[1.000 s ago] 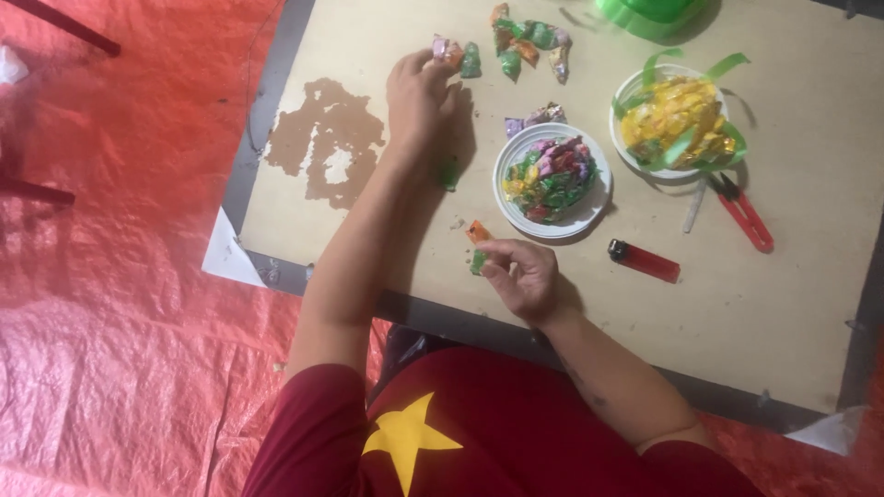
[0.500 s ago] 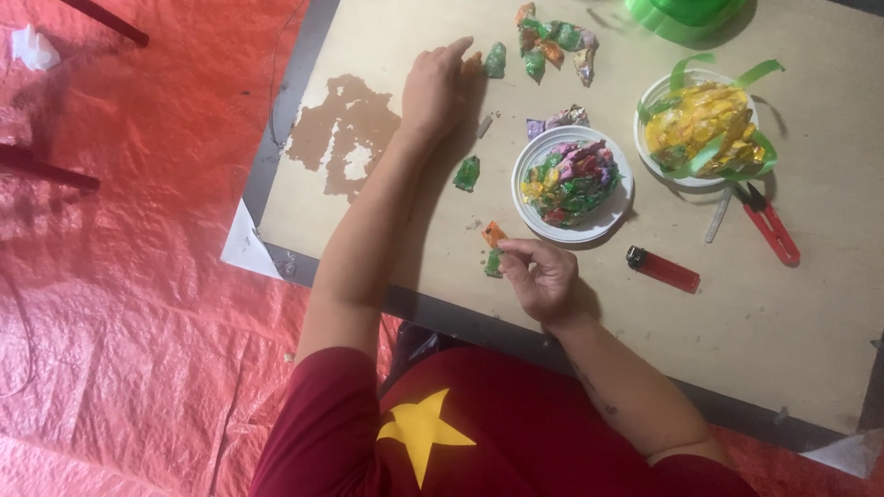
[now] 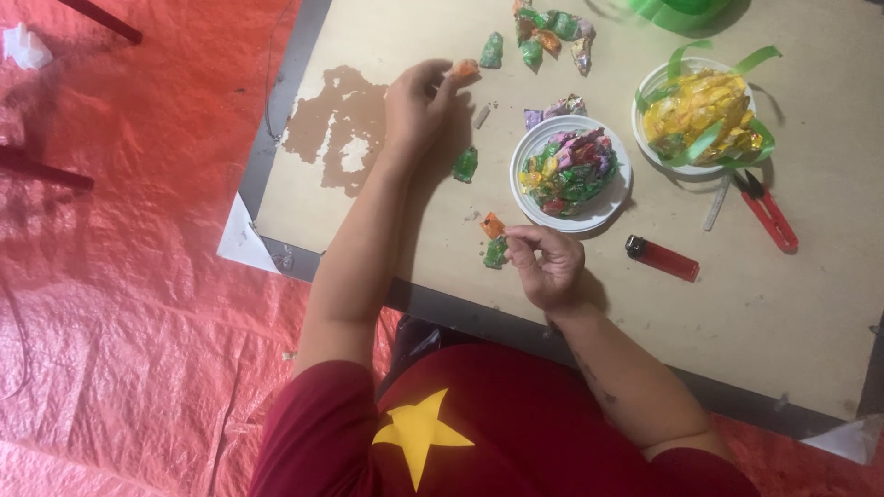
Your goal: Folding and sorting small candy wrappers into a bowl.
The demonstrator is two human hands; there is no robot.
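Note:
My left hand (image 3: 419,106) reaches far across the tan board (image 3: 810,322) and pinches a small orange wrapped candy (image 3: 464,68) at its fingertips. My right hand (image 3: 550,267) rests near the board's front edge with fingers curled, beside an orange candy (image 3: 493,225) and a green candy (image 3: 495,252); whether it grips anything is unclear. A green candy (image 3: 465,165) lies between the hands. A white bowl (image 3: 609,204) full of mixed wrapped candies sits right of the left hand.
A second white bowl (image 3: 648,145) holds yellow wrappers and green ribbon. Loose candies (image 3: 543,32) lie at the board's far edge. A red lighter (image 3: 662,259) and red snips (image 3: 766,211) lie at the right. Red tarp (image 3: 120,322) covers the floor.
My left hand has drawn back a little from the far candies and now holds an orange candy. The right hand stays by the front edge. The camera view has shifted.

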